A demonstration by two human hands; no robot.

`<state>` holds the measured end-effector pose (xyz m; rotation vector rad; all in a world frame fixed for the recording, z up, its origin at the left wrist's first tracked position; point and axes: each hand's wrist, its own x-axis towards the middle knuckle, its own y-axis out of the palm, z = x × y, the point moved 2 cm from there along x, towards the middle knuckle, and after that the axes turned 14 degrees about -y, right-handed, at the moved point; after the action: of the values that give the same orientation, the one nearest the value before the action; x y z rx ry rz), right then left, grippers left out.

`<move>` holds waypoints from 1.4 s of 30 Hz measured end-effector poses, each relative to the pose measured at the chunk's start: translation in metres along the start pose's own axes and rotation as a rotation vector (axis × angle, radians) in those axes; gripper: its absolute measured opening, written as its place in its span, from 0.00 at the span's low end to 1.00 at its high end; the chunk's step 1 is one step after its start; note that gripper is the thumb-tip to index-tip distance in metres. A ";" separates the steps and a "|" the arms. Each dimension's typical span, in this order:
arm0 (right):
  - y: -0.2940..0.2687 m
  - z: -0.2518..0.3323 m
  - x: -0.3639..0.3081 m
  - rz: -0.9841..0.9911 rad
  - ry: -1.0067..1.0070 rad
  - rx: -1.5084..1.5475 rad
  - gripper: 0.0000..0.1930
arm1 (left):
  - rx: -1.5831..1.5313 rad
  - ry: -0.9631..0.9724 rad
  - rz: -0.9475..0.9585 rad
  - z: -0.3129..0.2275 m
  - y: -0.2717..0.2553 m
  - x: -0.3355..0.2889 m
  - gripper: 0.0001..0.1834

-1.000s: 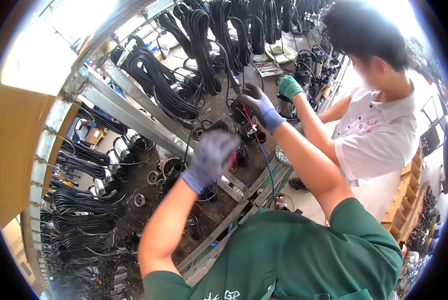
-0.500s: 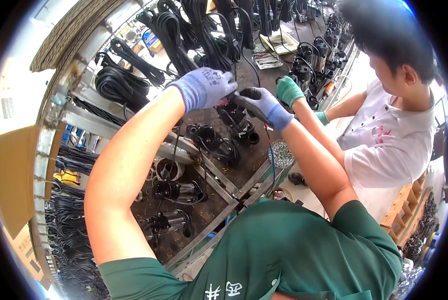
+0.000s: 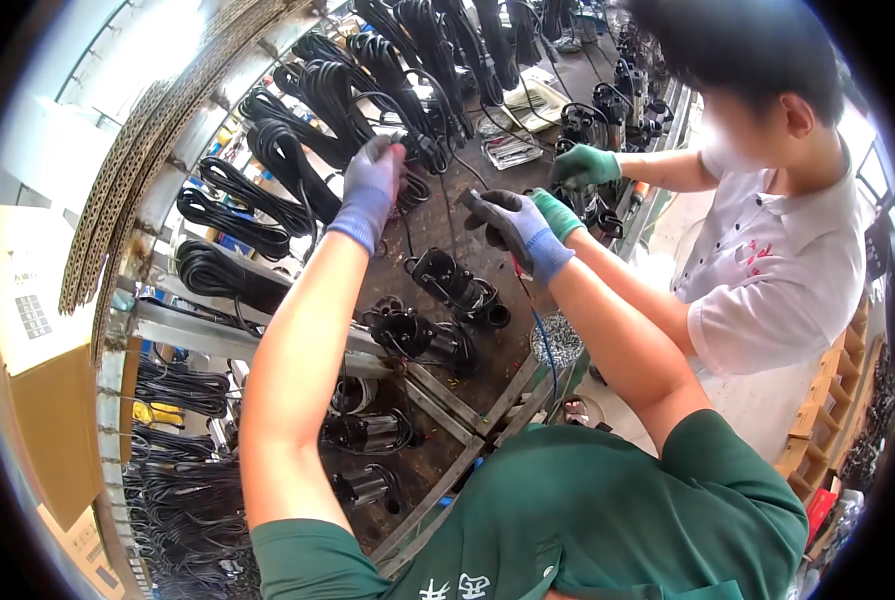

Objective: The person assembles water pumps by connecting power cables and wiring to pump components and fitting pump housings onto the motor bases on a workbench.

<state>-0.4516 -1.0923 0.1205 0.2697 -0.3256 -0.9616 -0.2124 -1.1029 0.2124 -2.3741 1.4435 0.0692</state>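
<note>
My left hand (image 3: 371, 188), in a grey-blue glove, is at the hanging coils of black cable (image 3: 333, 100). Its fingers are curled in, and what they hold is hidden. My right hand (image 3: 518, 232), in a dark-palmed glove, is closed above the bench; a black cable meets its fingertips, but its grip is unclear. A red-ended blue lead (image 3: 545, 335) hangs below that hand. Between and below my hands lies a black motor unit (image 3: 458, 283) with a cable rising from its top. A second motor unit (image 3: 420, 335) lies beside it, nearer me.
A co-worker in a white shirt (image 3: 768, 240), wearing green gloves (image 3: 586, 166), works at motor units on the right, one arm close to my right hand. A bowl of small metal parts (image 3: 558, 340) stands near the bench edge. Cardboard sheets (image 3: 143, 170) and a metal frame border the left.
My left hand has moved left, away from my right hand and the motor unit, to the cable coils. My right hand has shifted slightly down. The co-worker's gloved hands have moved.
</note>
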 end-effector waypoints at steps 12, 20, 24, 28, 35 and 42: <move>-0.019 -0.009 0.010 -0.048 -0.021 0.182 0.19 | -0.206 -0.080 0.363 -0.005 0.054 -0.001 0.10; -0.005 -0.006 0.014 0.113 -0.004 0.206 0.16 | -0.420 -0.115 0.420 0.007 0.029 -0.046 0.13; -0.002 -0.007 0.016 0.195 -0.040 0.123 0.18 | -0.365 -0.115 0.475 0.007 0.010 -0.052 0.15; 0.010 -0.002 0.015 0.190 -0.101 -0.096 0.19 | -0.114 -0.104 0.413 0.010 -0.009 -0.055 0.15; 0.022 0.011 0.015 0.264 -0.036 0.034 0.18 | -0.057 -0.034 0.460 0.008 -0.021 -0.067 0.14; 0.038 0.011 0.006 0.168 -0.063 0.026 0.17 | -0.084 -0.060 0.376 0.015 -0.013 -0.077 0.14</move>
<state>-0.4241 -1.0776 0.1455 0.2325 -0.4125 -0.8013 -0.2355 -1.0270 0.2194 -2.1109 1.8704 0.2985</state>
